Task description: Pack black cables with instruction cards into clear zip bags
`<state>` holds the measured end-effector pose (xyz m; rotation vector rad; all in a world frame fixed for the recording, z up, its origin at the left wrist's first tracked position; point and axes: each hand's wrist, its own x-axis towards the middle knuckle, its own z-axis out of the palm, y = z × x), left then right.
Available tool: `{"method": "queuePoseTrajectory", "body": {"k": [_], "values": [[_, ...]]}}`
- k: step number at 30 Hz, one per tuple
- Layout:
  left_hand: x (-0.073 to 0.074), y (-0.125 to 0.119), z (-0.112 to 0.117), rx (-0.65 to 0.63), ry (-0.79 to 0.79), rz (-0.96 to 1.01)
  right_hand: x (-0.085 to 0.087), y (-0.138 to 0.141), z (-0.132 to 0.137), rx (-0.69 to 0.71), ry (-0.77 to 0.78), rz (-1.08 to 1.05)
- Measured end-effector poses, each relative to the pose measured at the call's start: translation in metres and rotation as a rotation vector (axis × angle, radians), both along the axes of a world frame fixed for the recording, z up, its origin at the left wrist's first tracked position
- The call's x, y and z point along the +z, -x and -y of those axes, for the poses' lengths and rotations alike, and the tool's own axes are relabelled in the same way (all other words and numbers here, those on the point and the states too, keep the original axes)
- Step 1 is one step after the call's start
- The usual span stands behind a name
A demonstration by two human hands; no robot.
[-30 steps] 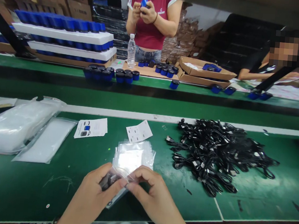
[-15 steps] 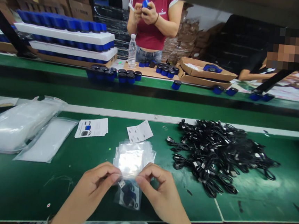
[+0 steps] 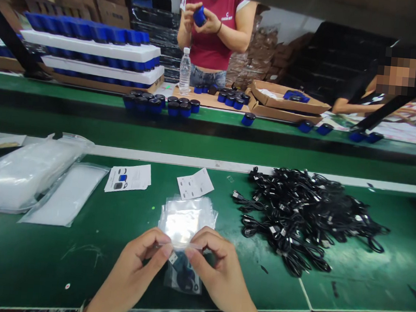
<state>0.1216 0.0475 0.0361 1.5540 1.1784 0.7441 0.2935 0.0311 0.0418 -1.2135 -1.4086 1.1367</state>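
Note:
Between my two hands hangs a clear zip bag (image 3: 191,285) with a black USB cable (image 3: 182,269) inside, its metal plug near the bag's upper left. My left hand (image 3: 144,262) pinches the bag's top edge at the left between thumb and forefinger. On the same edge, closer to the middle, my right hand (image 3: 216,263) pinches too. Just beyond my fingers lies a stack of flat, clear bags (image 3: 182,217), partly covered by my hands. A folded printed leaflet (image 3: 195,184) rests behind that stack.
A heap of coiled black cables (image 3: 297,212) lies to the right. Printed cards (image 3: 129,177) and plastic packs of bags (image 3: 64,194) are on the left. Blue-and-black round items (image 3: 179,107) line the far belt. Across it, a person (image 3: 217,28) holds a blue item; another person sits at right.
My left hand has slid slightly right along the bag's top edge, bringing my hands closer together. The bag has shifted a little right. The person opposite has turned the blue item.

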Motion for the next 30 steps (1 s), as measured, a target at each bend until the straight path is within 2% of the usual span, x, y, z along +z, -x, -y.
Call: {"method": "queuePoseTrajectory", "body": {"k": [2, 5, 9, 12, 17, 21, 25, 30], "values": [[-0.001, -0.003, 0.001, 0.003, 0.057, 0.033, -0.003, 0.006, 0.003, -0.024, 0.005, -0.032], [-0.005, -0.009, 0.006, 0.143, 0.004, 0.049, -0.011, 0.016, 0.008, -0.050, 0.013, -0.013], [-0.012, -0.021, 0.018, 0.360, -0.117, 0.073, -0.022, 0.029, 0.011, -0.112, -0.101, 0.193], [-0.020, -0.027, 0.024, 0.421, -0.184, 0.055, -0.029, 0.037, 0.013, -0.172, -0.183, 0.330], [-0.029, -0.025, 0.025, 0.389, -0.286, 0.001, -0.038, 0.044, 0.016, -0.175, -0.264, 0.332], [-0.023, -0.017, 0.021, 0.281, -0.256, -0.021, -0.031, 0.036, 0.013, -0.120, -0.146, 0.147], [-0.005, -0.006, 0.013, 0.124, -0.121, 0.015, -0.013, 0.020, 0.005, -0.056, -0.022, 0.032], [0.011, 0.003, 0.006, 0.017, 0.096, 0.066, 0.002, 0.012, 0.004, 0.008, 0.019, 0.056]]}}
